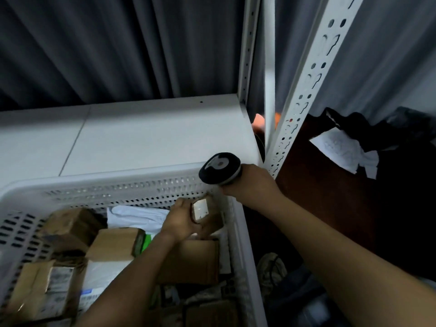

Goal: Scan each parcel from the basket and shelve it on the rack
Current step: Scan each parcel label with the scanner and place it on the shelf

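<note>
The fingers of the left hand are curled round a small parcel, thumb side on top and the rest wrapped underneath, so its pale labelled face looks up and toward the right. It sits low inside the far right corner of the basket, close against the perforated wall. The right hand is closed tight around the handle of the scanner, whose black head hangs just over the basket rim, above the parcel and tipped toward it.

My worry from where I stand: the label looks angled and partly shaded by the rim, so the scanner may miss the code or catch one on the other boxes heaped below. The parcel is held by one hand only, and a slip would drop it back among the rest, where scanned and unscanned get mixed. The scanner head is also very near the corner of the rack shelf and the slotted upright; a quick lift could knock it.

Both forearms reach forward and inward from the lower edge of view. The left wrist is bent down into the basket; the right arm comes in from outside the basket's right wall, wrist cocked so the scanner points down and left
</note>
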Tool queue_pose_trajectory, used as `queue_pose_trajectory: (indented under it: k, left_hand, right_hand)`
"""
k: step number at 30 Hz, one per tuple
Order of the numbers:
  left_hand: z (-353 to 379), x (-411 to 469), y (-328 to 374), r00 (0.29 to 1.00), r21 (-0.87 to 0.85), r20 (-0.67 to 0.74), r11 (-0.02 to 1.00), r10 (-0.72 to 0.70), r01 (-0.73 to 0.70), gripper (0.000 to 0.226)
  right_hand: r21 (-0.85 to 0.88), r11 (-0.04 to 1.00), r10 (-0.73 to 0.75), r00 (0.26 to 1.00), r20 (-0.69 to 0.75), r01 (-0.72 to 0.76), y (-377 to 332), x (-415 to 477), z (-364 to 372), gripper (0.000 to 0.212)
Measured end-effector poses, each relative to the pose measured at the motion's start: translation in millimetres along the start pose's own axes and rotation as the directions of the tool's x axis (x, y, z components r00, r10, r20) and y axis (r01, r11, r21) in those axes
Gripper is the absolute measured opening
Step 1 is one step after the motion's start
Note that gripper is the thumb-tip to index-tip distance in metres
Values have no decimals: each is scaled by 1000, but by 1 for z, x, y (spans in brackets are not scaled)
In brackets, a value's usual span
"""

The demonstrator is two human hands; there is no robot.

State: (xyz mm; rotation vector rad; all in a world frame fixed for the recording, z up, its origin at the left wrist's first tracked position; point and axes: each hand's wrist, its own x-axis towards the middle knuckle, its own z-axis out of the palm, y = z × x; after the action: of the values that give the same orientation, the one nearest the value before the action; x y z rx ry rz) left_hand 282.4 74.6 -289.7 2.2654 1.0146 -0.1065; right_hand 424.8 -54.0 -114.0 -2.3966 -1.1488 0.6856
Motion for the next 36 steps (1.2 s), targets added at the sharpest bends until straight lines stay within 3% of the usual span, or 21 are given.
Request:
queue_pose_trajectory:
  k: [3, 8, 13, 18, 20, 23, 29, 33, 36]
  left_hand:
    - [-19, -25, -7, 993, -133, -100, 990, -66, 52, 74]
    - [-56, -75, -6, 953, -426, -267, 905, -140, 13, 61]
    - [-89, -123, 3, 913, -751, -327, 653, -243, -95, 57]
    - [-112, -152, -7, 934, -867, -286, 474, -214, -156, 68]
    - [-119, -163, -11, 939, -853, -290, 496, -185, -166, 80]
    - [-131, -176, 0, 935, -781, -324, 599, -148, -176, 80]
    - [-157, -193, 6, 977, -671, -184, 741, -110, -43, 97]
    - [-152, -193, 14, 974, -818, -117, 575, -194, 16, 98]
    - [-146, -187, 16, 950, -845, -168, 535, -264, 0, 59]
  right_hand:
    - [59, 998, -30, 1000, -7, 31, -16, -8, -3, 23]
    - [123, 991, -61, 998, 11, 59, -42, -22, 0, 35]
    - [346, 937, -35, 998, -58, 52, -52, -25, 2, 27]
    - [533, 846, 54, 996, -76, -5, -62, -23, -4, 31]
    - [645, 762, 74, 997, 1, -57, -67, -24, -7, 24]
    - [799, 586, 67, 991, 118, -135, -74, -29, -7, 16]
    - [831, 542, 87, 992, 96, -128, -84, -29, 2, 17]
    - [841, 522, 62, 990, 127, -141, -82, -30, 5, 22]
    - [863, 482, 59, 989, 136, -147, -82, -31, 9, 16]
